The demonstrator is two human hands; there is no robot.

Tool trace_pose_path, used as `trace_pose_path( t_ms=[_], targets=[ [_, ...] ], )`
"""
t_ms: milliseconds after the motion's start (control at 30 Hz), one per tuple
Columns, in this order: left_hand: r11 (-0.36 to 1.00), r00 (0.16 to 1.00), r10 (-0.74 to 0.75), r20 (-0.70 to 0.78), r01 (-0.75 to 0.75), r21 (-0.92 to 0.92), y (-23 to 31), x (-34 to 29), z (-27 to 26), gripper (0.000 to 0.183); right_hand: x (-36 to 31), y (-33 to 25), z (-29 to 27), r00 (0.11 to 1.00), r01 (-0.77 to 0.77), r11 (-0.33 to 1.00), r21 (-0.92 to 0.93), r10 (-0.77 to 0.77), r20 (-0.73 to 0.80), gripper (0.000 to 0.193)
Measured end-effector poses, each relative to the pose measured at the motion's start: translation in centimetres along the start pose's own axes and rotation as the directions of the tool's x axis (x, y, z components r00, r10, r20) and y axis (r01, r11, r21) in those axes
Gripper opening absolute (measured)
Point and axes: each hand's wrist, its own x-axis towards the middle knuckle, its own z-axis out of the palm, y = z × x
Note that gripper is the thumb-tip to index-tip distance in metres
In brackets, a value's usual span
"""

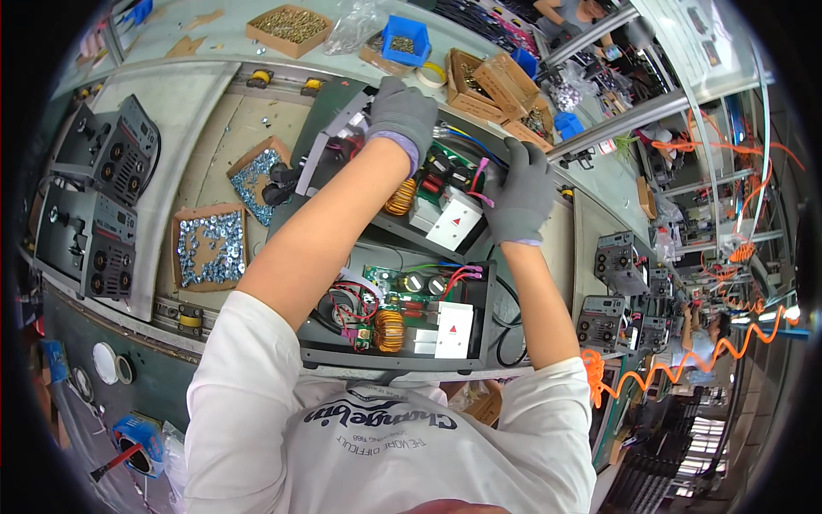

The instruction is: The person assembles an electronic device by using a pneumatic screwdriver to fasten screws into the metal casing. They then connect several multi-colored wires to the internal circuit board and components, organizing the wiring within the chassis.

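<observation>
Two dark open machine casings with circuit boards lie side by side in front of me. Over the far edge of the farther casing (428, 230), my left hand (402, 120) in a grey glove has its fingers curled; their tips are hidden. My right hand (520, 201), also gloved in grey, is bent round the right end of that casing, next to pink-tipped wires (481, 184). The farther casing sits at an angle. Nearer my body, the second casing (411, 353) shows a copper coil (389, 331), a white plate (454, 330) with a red triangle, and red wires.
Cardboard trays of screws (211, 248) stand to the left, beside two assembled machines (90, 236). Along the back are a box of brass-coloured parts (289, 30), a blue bin (405, 40) and cardboard boxes (505, 84). More machines (604, 324) and a coiled orange hose (685, 364) are at right.
</observation>
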Motion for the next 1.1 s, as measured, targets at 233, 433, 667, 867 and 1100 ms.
trace_pose_path(
  t_ms=[233,433,667,867,1100],
  targets=[
    [0.993,0.991,-0.080,0.106,0.070,0.100,0.7,-1.0,-0.7,0.021,1.5,2.7,4.5,0.976,-0.199,0.915,0.351,0.217,-0.012,0.033],
    [1.000,0.999,0.011,0.036,-0.011,0.002,1.2,-1.6,-1.0,0.025,0.7,2.3,2.7,0.982,0.183,0.951,0.248,-0.166,-0.088,0.020],
    [0.994,0.989,0.080,0.123,-0.070,-0.081,0.5,-1.2,-2.4,0.035,2.9,0.6,1.7,0.900,0.277,0.944,0.181,-0.321,0.294,0.029],
    [0.994,0.985,0.103,0.141,-0.097,-0.044,0.1,-1.0,-2.3,0.033,5.3,-1.3,0.5,0.742,0.221,0.970,0.104,-0.236,0.627,0.025],
    [0.986,0.995,0.057,0.086,-0.042,-0.162,0.9,-1.6,-2.6,0.040,4.8,-0.6,0.4,0.838,0.199,0.980,0.001,-0.171,0.518,0.024]
  ],
)
